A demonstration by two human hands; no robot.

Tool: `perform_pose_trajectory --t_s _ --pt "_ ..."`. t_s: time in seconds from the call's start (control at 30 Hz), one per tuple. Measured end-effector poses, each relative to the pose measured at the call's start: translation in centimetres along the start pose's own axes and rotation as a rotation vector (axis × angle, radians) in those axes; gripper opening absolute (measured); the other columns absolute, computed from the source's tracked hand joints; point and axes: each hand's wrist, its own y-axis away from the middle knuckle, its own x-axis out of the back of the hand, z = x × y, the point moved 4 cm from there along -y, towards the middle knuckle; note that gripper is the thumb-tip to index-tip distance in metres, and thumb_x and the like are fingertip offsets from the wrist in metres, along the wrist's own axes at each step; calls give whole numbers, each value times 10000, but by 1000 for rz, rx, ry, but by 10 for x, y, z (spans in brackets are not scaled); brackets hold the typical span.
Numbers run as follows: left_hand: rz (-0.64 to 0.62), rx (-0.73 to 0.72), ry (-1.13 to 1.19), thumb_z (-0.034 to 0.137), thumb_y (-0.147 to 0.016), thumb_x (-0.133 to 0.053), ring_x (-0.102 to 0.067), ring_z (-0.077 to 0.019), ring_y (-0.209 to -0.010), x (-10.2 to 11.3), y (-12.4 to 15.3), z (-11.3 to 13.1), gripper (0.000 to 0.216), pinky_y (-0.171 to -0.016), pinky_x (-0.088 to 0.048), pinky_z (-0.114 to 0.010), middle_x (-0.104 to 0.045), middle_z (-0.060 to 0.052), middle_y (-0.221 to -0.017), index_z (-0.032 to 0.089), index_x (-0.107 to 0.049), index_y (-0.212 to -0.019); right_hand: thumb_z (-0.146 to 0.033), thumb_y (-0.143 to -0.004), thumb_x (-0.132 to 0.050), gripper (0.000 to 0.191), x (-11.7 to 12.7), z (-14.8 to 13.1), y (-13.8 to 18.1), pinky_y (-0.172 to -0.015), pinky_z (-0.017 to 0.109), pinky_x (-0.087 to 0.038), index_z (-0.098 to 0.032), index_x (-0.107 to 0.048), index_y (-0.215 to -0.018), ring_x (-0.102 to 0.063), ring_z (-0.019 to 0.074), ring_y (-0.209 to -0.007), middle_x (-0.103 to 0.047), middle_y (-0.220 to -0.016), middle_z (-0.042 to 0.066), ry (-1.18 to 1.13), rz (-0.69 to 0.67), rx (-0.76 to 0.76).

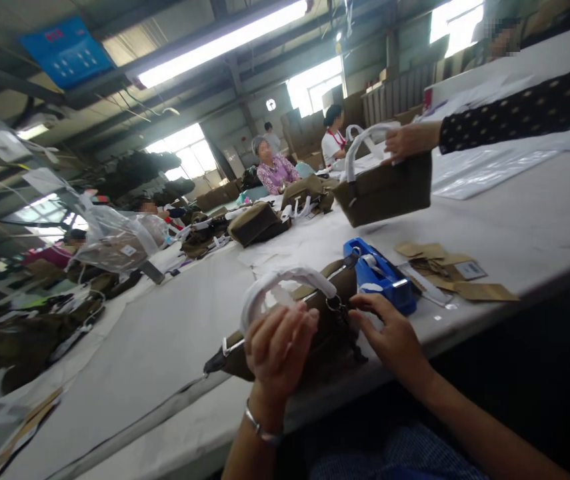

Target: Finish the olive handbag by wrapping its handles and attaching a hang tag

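A dark olive handbag point(335, 333) lies on the table's near edge. Its arched handles point(285, 277) are wrapped in white material. My left hand point(279, 343) has its fingers curled at the near handle's left end, closed on it. At the handle's other end a metal ring point(333, 303) shows against the bag. My right hand point(389, 333) is beside that ring and the bag's right end, thumb and fingers apart, holding nothing I can see. A grey strap point(165, 413) runs from the bag's left end across the table.
A blue tape dispenser point(382, 277) stands right behind the bag. Brown paper tags point(445, 270) lie to its right. Across the table point(175, 333), a co-worker's hand point(409, 141) holds another olive bag point(389, 190). More bags point(259, 223) and people are farther back.
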Motion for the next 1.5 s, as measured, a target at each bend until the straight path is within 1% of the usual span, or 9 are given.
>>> perform_pose_trajectory --t_s 0.07,0.2,0.3,0.57,0.8,0.9,1.03,1.23,1.5 --pt "-134 33 215 83 -929 -689 -746 -189 -1064 -14 17 19 466 -965 -607 -305 -786 -49 -1161 267 -648 -1355 -442 -915 -667 280 -5 3 0 -962 455 -557 -224 -687 -1091 -705 276 -1032 -729 -1096 84 -8 -46 -11" --pt "-296 646 372 142 -1003 -548 -778 -218 -1025 -42 43 34 310 -909 -649 -313 -792 -73 -1156 221 -704 -1259 -452 -909 -658 331 -14 7 1 -884 428 -606 -232 -664 -1155 -730 272 -1002 -745 -1087 84 -95 -133 -87" --pt "-297 873 385 250 -1011 -544 -771 -254 -1054 -50 51 40 291 -903 -655 -343 -787 -74 -1175 235 -725 -1238 -481 -918 -649 344 -19 13 0 -835 396 -627 -239 -671 -1161 -747 263 -967 -761 -1071 78 -169 -224 -144" --pt "-414 1059 440 415 -971 -562 -746 -318 -1111 -59 27 46 354 -968 -616 -460 -782 -141 -1168 197 -728 -1195 -474 -882 -723 346 -23 18 2 -959 424 -602 -220 -688 -1114 -725 277 -1077 -756 -1127 98 -372 -257 -220" --pt "-334 1137 415 400 -900 -640 -758 -317 -1029 -62 38 49 338 -903 -626 -474 -780 -154 -1093 172 -698 -1143 -373 -889 -704 300 -29 11 16 -969 400 -604 -211 -734 -1139 -739 256 -1068 -775 -1148 83 -534 -271 -247" --pt "-344 1214 513 475 -903 -658 -775 -258 -828 -64 45 42 379 -723 -652 -376 -786 -117 -1050 190 -699 -1150 -349 -948 -634 257 -10 14 6 -942 386 -611 -235 -769 -1133 -752 240 -1010 -789 -1103 56 -327 -295 -147" --pt "-326 1332 578 580 -882 -690 -652 -154 -484 -63 46 29 517 -480 -574 -274 -787 -64 -872 177 -683 -1205 -275 -977 -567 252 17 43 -12 -942 381 -600 -207 -774 -1104 -747 249 -1014 -775 -1101 90 206 -142 10" --pt "-292 1344 564 541 -875 -716 -693 -156 -533 -66 51 15 505 -526 -606 -267 -795 -64 -892 165 -688 -1211 -128 -902 -593 394 5 85 -12 -971 450 -583 -135 -699 -1282 -724 325 -1109 -722 -1255 195 518 -218 -20" --pt "-306 1307 600 491 -906 -708 -748 -174 -646 -67 62 10 433 -638 -641 -303 -775 -68 -1042 200 -700 -1225 -140 -866 -669 408 0 94 -19 -856 382 -591 -119 -704 -1272 -761 317 -954 -774 -1072 185 672 -311 -79"
